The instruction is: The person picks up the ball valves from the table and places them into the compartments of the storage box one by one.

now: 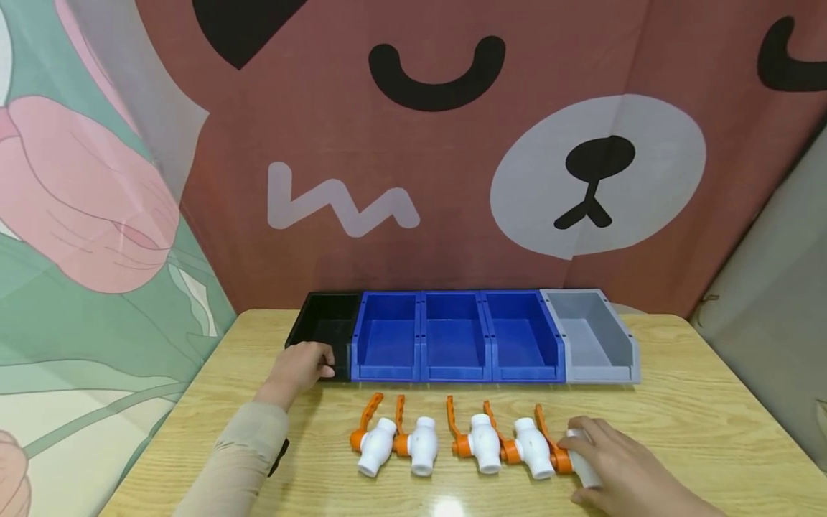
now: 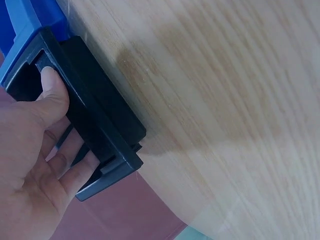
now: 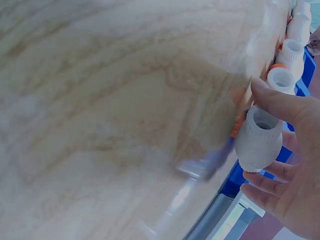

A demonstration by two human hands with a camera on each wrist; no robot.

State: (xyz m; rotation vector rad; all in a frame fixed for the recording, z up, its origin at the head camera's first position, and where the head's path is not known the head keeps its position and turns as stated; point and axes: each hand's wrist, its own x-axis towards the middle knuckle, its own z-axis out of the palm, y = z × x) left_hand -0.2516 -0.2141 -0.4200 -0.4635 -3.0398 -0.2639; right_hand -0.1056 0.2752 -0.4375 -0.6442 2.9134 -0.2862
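Observation:
My left hand [image 1: 304,366] is at the front of the black bin [image 2: 100,115], its thumb over the front lip and its fingers reaching inside behind it. My right hand [image 1: 617,463] grips the rightmost white ball valve [image 3: 260,137], thumb at one pipe end and fingers at the other. That valve's orange handle [image 1: 545,429] points toward the bins, and the palm partly covers its body. Just left of it lies another white ball valve [image 1: 533,449] with an orange lever. Further white valves [image 1: 485,444] continue the row leftward, handles pointing away from me.
Three blue bins [image 1: 455,373] stand side by side between the black bin and a grey bin [image 1: 601,373] along the back of the wooden table [image 1: 362,499]. Behind them hangs a cloth [image 1: 452,251] with a bear face.

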